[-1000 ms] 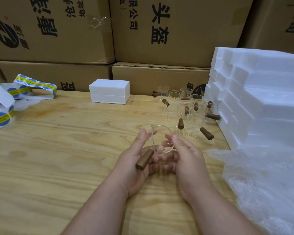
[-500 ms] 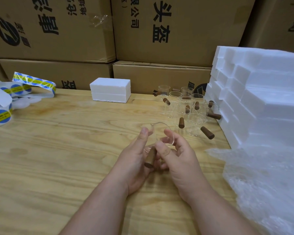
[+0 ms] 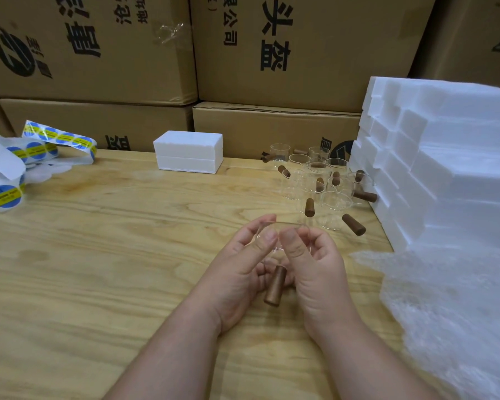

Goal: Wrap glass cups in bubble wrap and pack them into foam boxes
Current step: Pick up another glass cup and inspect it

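A clear glass cup [image 3: 282,241] with a brown wooden handle [image 3: 275,285] is held above the wooden table [image 3: 113,255] at the centre. My left hand [image 3: 243,269] grips it from the left, thumb on the rim. My right hand [image 3: 315,267] grips it from the right, thumb beside the left thumb. The handle points down toward me between both palms. Several more glass cups with wooden handles [image 3: 326,194] stand behind, at the back right. A heap of bubble wrap [image 3: 451,313] lies at the right. One closed foam box [image 3: 188,154] sits at the back.
A tall stack of white foam boxes [image 3: 439,163] fills the right side. Rolls of blue and yellow round stickers [image 3: 20,160] lie at the left edge. Large cardboard cartons [image 3: 272,53] wall off the back of the table.
Both hands have turned the cup: its wooden handle swung from pointing down-left beside my left palm to pointing down between both hands. My thumbs came together on the rim.
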`<action>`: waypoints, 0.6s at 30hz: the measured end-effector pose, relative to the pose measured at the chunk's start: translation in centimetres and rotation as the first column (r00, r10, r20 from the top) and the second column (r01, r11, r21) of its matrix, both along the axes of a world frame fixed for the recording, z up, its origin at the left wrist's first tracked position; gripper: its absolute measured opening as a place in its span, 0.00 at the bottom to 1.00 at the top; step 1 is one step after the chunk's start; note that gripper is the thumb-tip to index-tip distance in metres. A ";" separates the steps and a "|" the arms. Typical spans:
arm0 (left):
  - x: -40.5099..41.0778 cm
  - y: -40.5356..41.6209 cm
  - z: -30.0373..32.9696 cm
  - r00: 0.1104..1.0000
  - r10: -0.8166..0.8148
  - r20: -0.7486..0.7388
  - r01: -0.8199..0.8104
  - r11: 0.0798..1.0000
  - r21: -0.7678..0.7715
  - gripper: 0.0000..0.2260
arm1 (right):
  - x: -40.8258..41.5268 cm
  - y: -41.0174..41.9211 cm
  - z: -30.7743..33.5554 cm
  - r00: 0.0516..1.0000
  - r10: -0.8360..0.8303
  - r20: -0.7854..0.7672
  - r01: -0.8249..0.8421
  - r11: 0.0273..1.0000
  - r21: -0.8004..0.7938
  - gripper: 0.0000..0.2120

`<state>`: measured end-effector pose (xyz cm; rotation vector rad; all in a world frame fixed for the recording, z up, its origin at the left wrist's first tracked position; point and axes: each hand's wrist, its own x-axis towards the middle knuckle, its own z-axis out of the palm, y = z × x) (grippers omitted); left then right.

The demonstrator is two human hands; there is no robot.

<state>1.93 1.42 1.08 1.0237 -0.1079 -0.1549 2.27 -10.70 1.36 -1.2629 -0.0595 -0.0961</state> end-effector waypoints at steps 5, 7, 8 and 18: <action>0.0 0.2 0.0 0.993 0.112 -0.023 -0.112 0.994 -0.018 0.29 | -0.2 0.1 0.0 0.999 -0.029 0.036 0.032 0.996 -0.079 0.32; 0.0 0.2 0.1 0.990 0.137 -0.029 -0.138 0.990 -0.037 0.29 | -0.1 0.0 0.0 0.999 -0.029 0.040 0.032 0.997 -0.064 0.29; 0.0 0.1 0.2 0.989 0.142 -0.035 -0.144 0.988 -0.047 0.28 | 0.0 0.0 0.0 0.999 -0.028 0.034 0.029 0.999 -0.041 0.28; -0.1 0.4 0.5 0.990 0.074 -0.117 -0.083 0.994 -0.070 0.23 | 0.3 -1.0 0.5 0.986 0.114 -0.119 -0.094 0.982 0.161 0.22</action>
